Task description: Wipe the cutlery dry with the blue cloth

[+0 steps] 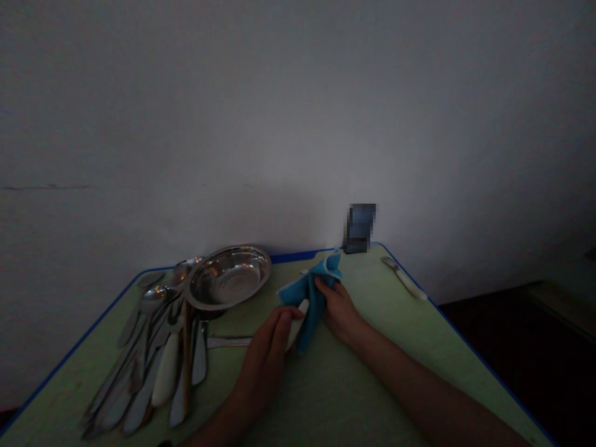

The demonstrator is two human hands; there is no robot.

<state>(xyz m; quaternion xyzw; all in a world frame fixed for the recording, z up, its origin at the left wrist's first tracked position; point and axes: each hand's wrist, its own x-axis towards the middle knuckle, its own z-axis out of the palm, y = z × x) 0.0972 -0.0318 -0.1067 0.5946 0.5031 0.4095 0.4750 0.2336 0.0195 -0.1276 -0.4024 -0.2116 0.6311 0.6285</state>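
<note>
Before you: table (354,403) pale green, rim (291,256) blue; wall (298,112) grey, one thin reddish streak (51,187). Your cloth (316,310) blue, whitish border; your held handle (295,329) cream. Near the table's right edge, cream-handled utensil (410,286), silvery head (389,262). Toward its left edge, silvery cutlery (155,300), one cream grip (166,372), one brown stick (187,366). Far edge: shiny silver bowl (205,287); blackish-blue panel (361,223)

Green table (321,397): cutlery pile (165,372), metal bowl (228,279), white-handled utensil (410,286), device (361,226)
</note>
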